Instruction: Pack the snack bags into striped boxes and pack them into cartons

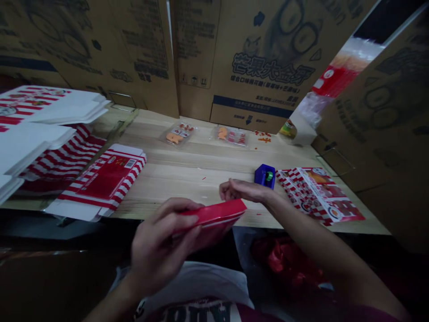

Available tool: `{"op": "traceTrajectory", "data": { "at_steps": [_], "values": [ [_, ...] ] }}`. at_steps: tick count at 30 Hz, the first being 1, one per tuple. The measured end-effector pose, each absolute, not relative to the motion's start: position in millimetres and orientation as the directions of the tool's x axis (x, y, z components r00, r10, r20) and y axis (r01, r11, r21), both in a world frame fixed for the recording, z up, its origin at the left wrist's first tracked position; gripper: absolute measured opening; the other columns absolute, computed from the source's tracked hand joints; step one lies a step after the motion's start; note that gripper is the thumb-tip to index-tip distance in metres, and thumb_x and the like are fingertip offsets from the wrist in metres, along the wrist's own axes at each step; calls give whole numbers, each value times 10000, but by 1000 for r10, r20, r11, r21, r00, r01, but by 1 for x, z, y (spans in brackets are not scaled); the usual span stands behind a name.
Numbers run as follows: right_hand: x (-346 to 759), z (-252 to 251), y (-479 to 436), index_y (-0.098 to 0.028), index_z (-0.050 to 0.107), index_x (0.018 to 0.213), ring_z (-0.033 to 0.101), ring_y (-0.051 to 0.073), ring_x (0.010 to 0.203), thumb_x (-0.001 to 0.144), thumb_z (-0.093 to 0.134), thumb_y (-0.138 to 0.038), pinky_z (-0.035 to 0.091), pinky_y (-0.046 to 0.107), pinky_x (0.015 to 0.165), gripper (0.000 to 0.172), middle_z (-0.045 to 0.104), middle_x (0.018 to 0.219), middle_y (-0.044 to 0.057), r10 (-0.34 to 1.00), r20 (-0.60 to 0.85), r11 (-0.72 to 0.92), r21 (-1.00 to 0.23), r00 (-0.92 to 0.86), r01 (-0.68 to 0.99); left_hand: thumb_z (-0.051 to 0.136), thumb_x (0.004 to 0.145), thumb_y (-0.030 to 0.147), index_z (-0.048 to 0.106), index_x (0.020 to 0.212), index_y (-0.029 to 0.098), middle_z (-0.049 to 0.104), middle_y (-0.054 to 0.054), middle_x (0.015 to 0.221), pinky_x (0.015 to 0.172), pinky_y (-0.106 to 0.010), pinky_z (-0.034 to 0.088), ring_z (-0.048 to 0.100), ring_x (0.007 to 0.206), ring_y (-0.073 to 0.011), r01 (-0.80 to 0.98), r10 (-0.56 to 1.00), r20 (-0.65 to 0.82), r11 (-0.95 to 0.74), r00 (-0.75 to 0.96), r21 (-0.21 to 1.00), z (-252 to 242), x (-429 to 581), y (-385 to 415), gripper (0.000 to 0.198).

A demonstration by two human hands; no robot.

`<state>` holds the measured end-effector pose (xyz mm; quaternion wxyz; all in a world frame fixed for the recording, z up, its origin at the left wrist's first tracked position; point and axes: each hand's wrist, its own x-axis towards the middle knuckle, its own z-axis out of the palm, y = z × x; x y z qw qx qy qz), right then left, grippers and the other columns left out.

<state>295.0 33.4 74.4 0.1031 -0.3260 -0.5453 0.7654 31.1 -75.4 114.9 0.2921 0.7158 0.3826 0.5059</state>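
Observation:
A red cardboard box (214,219) is gripped in my left hand (164,241), tilted in front of my body at the table's near edge. The fingers wrap around its left end. Just beyond the box is my right hand (244,190), apart from it, with the fingers curled in; whatever is between them, if anything, is hidden. A blue tape dispenser (259,175) with a green roll stands directly behind my right wrist.
Flattened striped cartons (50,109) are stacked at the left, beside a flat red-and-white carton (107,179). Small candy packets (179,133) lie toward the back. Printed checkered sheets (318,192) lie at the right. Tall cardboard boxes (248,40) wall the back.

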Motion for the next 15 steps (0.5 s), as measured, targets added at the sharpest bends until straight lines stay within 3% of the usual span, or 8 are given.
{"op": "traceTrajectory", "data": {
  "at_steps": [3, 5, 8, 11, 12, 13, 15],
  "values": [
    [312, 88, 32, -128, 648, 932, 588, 129, 579, 758, 482, -804, 448, 219, 536, 717, 672, 736, 46, 598, -417, -446, -883, -684, 148, 651, 766, 36, 636, 1154, 311, 654, -47, 1194, 902, -413, 544, 612, 1112, -256, 372, 671, 674, -737, 308, 564, 120, 41, -87, 476],
    [313, 78, 26, -127, 661, 970, 637, 154, 665, 723, 568, -775, 486, 244, 606, 700, 703, 831, 73, 631, -429, -500, -862, -646, 85, 603, 796, 30, 637, 1151, 273, 683, -72, 1152, 950, -437, 534, 588, 1174, -268, 298, 551, 701, -834, 453, 464, 96, 60, -88, 431],
    [303, 53, 18, -112, 694, 913, 632, 129, 619, 637, 809, -515, 480, 219, 596, 501, 713, 767, 46, 710, -435, -481, -874, -554, 69, 613, 806, 112, 616, 1175, 231, 662, -133, 1195, 976, -489, 515, 551, 1230, -306, 200, 477, 635, -865, 607, 459, 49, 85, -83, 387],
    [305, 43, 13, -121, 718, 887, 618, 119, 560, 563, 860, -354, 485, 219, 570, 424, 717, 714, 22, 795, -429, -461, -887, -429, 33, 717, 756, 370, 439, 1383, 238, 505, -174, 1409, 1037, -560, 443, 450, 1324, -351, 229, 486, 502, -842, 716, 489, 22, 73, -71, 699],
    [312, 45, 11, -126, 724, 903, 633, 129, 587, 573, 850, -348, 501, 233, 597, 417, 725, 737, 28, 823, -418, -449, -894, -386, 11, 726, 744, 423, 403, 1407, 277, 486, -147, 1434, 1061, -567, 414, 448, 1327, -346, 298, 537, 481, -821, 693, 488, 20, 58, -63, 752],
    [324, 50, 9, -130, 730, 916, 648, 140, 622, 588, 838, -349, 513, 246, 628, 410, 730, 761, 34, 856, -398, -424, -906, -330, -8, 706, 761, 427, 430, 1380, 324, 524, -110, 1402, 1074, -561, 398, 474, 1305, -334, 400, 620, 473, -776, 625, 489, 20, 38, -52, 686],
    [359, 66, 0, -142, 738, 939, 666, 160, 693, 609, 820, -350, 524, 264, 675, 398, 738, 820, 47, 933, -326, -334, -942, -149, -27, 660, 770, 493, 539, 1239, 358, 612, -53, 1283, 1070, -528, 404, 525, 1245, -323, 637, 827, 458, -550, 326, 541, 26, -8, -20, 504]
  ]
}}
